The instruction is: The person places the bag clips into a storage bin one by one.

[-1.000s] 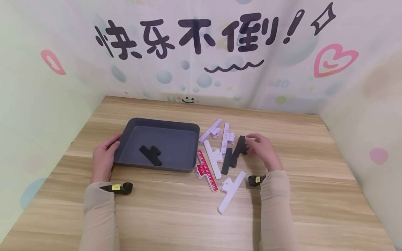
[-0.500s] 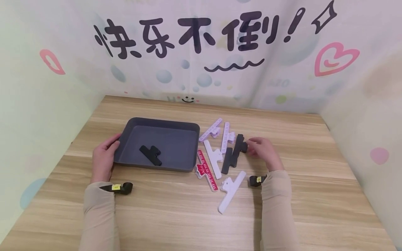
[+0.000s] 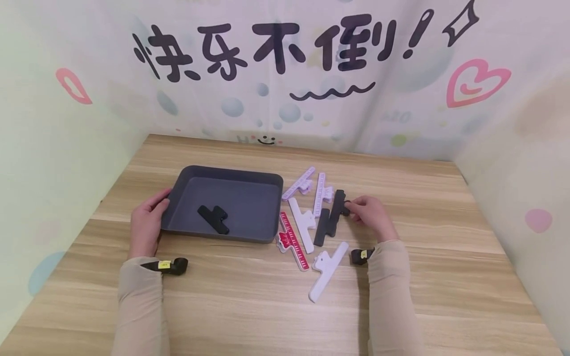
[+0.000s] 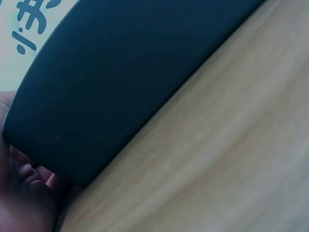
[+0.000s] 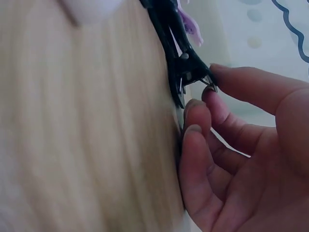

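I have the left hand (image 3: 149,222) gripping the tray (image 3: 251,210), just one clip (image 3: 213,219) inside; the right hand (image 3: 370,213) pinches a black clip (image 3: 337,213) by its handle on the worktop (image 3: 249,301), six more clips (image 3: 301,226) left outside.

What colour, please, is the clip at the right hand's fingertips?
The clip is black, seen best in the head view.

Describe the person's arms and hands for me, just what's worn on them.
A long beige fabric sleeve covers the left arm and another the right arm, slightly creased. The left hand and right hand show no gloves. At each cuff sits a small, rounded black device with a yellow rectangular label, its print too small to read.
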A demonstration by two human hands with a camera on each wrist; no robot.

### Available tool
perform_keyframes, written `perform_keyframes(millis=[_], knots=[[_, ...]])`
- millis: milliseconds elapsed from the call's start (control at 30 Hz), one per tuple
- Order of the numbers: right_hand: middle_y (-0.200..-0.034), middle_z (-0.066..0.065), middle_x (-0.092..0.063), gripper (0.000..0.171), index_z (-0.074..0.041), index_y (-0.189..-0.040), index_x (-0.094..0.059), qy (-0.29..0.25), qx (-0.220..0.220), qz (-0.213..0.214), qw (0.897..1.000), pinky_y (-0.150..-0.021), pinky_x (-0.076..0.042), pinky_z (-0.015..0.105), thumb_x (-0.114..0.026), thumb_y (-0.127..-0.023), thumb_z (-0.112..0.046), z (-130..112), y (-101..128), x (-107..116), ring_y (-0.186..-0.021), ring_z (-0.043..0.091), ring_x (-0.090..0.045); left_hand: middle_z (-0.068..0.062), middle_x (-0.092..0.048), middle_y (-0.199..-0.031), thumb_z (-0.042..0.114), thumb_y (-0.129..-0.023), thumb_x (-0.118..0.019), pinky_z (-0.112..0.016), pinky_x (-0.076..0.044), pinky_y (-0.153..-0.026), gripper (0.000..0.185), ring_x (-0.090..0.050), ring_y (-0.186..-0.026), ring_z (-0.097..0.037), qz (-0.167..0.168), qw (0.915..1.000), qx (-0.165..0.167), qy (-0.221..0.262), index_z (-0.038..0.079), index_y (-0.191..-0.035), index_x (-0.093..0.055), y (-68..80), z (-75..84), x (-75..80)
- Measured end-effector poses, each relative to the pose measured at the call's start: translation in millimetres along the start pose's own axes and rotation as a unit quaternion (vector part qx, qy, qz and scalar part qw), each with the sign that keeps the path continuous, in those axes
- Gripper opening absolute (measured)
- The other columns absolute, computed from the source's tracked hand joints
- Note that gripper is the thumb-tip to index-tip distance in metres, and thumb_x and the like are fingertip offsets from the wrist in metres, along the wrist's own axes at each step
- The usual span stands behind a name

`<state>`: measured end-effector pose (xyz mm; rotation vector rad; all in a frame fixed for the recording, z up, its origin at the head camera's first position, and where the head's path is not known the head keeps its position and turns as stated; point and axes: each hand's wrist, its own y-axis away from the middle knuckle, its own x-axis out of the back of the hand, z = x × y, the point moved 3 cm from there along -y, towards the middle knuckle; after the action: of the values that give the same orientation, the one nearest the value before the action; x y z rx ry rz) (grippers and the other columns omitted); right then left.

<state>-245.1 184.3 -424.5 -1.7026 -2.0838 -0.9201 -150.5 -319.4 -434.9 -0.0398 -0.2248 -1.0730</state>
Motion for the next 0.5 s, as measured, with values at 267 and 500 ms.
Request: perform_keyframes(millis=[267, 500], knots=[[-0.085, 0.013, -0.056, 0.030, 0.000, -0.098, -0.056, -0.025, -0.008, 0.003, 1.000, -0.065, -0.049, 0.031, -0.052, -0.089, -0.029, -0.4, -0.1, 0.0, -0.075, 0.020, -0.052, 0.003, -0.051, -0.127, 0.027, -0.088, -0.057, -0.016, -0.030, -0.093, 0.037, -0.041, -0.116, -0.007, 0.002, 0.9999, 0.004, 0.010, 0.015, -0.123, -0.055, -1.7, -1.0, 0.4], [-0.084, 0.014, -0.055, 0.029, 0.002, -0.098, -0.054, -0.053, -0.012, 0.004, 0.999, -0.066, -0.050, 0.031, -0.050, -0.091, -0.026, -0.7, 0.6, 1.0, -0.076, 0.021, -0.052, 0.002, -0.051, -0.127, 0.027, -0.088, -0.056, -0.022, -0.029, -0.096, 0.037, -0.041, -0.116, -0.007, 0.004, 1.0000, 0.006, 0.004, 0.015, -0.123, -0.055, -1.9, -0.8, 0.1]])
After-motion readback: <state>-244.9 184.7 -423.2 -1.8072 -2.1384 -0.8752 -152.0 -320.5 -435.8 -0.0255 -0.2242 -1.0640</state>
